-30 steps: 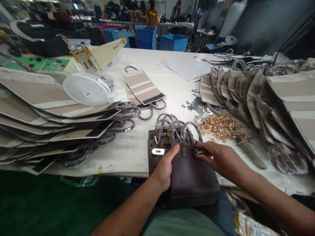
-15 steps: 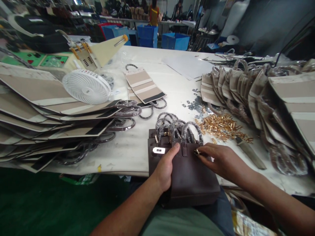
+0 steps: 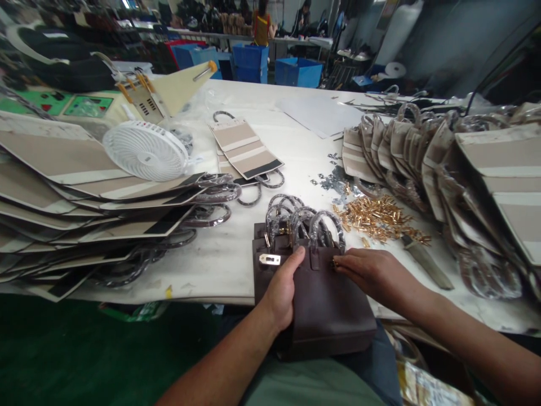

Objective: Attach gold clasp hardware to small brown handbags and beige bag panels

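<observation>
- Head view: a dark brown bag (image 3: pixel 332 310) sits above the person's lap at the near edge of the worktop (image 3: pixel 230 254), its plastic-wrapped handles (image 3: pixel 325 223) upward
- The left hand (image 3: pixel 281 293) holds the bag by its left side, thumb lying on the front, the other fingers hidden
- The right hand (image 3: pixel 366 268) has its fingers close together, tips at a small gold fitting (image 3: pixel 335 263) near the bag's upper right; whether they pinch it or only press, I cannot tell
- A second brown bag (image 3: pixel 261 276) stands just behind and to the left, with a shiny metal plate (image 3: pixel 269 259) on its front
- Beyond the right hand, a heap of gold pieces (image 3: pixel 374 219) lies near a knife-like tool (image 3: pixel 426 262)
- Beige panels with handles are stacked at left (image 3: pixel 105 189) and ranged at right (image 3: pixel 499 155)
- A white fan (image 3: pixel 146 151) rests on the left stack
</observation>
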`<state>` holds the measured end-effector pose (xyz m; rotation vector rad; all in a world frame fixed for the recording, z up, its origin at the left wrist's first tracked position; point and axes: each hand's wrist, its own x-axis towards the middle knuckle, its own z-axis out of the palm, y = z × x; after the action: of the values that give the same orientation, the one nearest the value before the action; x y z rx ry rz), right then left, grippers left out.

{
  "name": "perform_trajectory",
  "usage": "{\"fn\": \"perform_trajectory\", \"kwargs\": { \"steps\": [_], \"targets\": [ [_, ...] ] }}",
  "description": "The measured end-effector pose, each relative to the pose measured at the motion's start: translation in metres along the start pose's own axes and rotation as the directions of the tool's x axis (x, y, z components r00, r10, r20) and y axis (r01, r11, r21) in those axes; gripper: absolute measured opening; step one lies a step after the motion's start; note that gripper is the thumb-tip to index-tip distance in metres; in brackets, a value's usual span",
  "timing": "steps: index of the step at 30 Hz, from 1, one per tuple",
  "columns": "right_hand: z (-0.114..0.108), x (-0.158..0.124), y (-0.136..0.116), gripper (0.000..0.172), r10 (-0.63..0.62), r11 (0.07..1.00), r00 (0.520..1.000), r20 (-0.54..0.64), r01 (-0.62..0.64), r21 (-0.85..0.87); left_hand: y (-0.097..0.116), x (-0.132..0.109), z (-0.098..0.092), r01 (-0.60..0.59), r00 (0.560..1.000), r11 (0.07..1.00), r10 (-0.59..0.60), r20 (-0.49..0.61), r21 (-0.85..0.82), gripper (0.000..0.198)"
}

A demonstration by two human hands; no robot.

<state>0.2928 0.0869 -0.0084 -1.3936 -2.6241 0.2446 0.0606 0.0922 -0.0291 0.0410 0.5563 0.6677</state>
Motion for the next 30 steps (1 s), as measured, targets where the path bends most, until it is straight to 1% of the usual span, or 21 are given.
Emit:
{"fn": "perform_trajectory", "kwargs": {
  "steps": [5,8,11,14,17,22,27,30],
  "targets": [
    [0.001,0.002,-0.01,0.029,-0.038,0.999,0.992,-0.116,0.035,-0.033,-0.001,-0.001,0.002,0.016,1.0,1.0,-0.016,-0.012,-0.011,0.056],
    [0.004,0.003,-0.014,0.029,-0.04,0.997,0.983,-0.181,0.027,-0.074,-0.002,-0.001,0.002,-0.002,0.999,1.0,0.002,-0.034,0.003,0.055],
    [0.009,0.002,-0.017,0.027,-0.014,0.996,0.977,-0.212,-0.006,-0.092,-0.004,-0.002,0.001,-0.031,0.998,0.999,0.032,-0.051,0.026,0.053],
    [0.012,0.0,-0.019,0.023,0.029,0.996,0.971,-0.236,-0.049,-0.076,-0.005,-0.003,0.002,-0.047,0.998,0.998,0.049,-0.046,0.039,0.052],
    [0.013,0.0,-0.02,0.023,0.028,0.996,0.963,-0.267,-0.05,-0.076,-0.006,-0.003,0.002,-0.072,0.996,0.996,0.074,-0.043,0.047,0.052],
    [0.012,0.004,-0.019,0.024,-0.058,0.993,0.966,-0.252,0.03,-0.113,-0.007,-0.001,0.001,-0.094,0.994,0.994,0.097,-0.053,0.057,0.051],
    [0.011,0.004,-0.016,0.025,-0.061,0.997,0.972,-0.227,0.048,-0.066,-0.007,-0.001,0.0,-0.144,0.985,0.986,0.151,-0.085,0.082,0.051],
    [0.007,0.003,-0.014,0.027,-0.083,0.997,0.978,-0.19,0.081,-0.021,-0.008,-0.003,0.001,-0.114,0.989,0.992,0.118,-0.085,0.048,0.052]
  ]
}}
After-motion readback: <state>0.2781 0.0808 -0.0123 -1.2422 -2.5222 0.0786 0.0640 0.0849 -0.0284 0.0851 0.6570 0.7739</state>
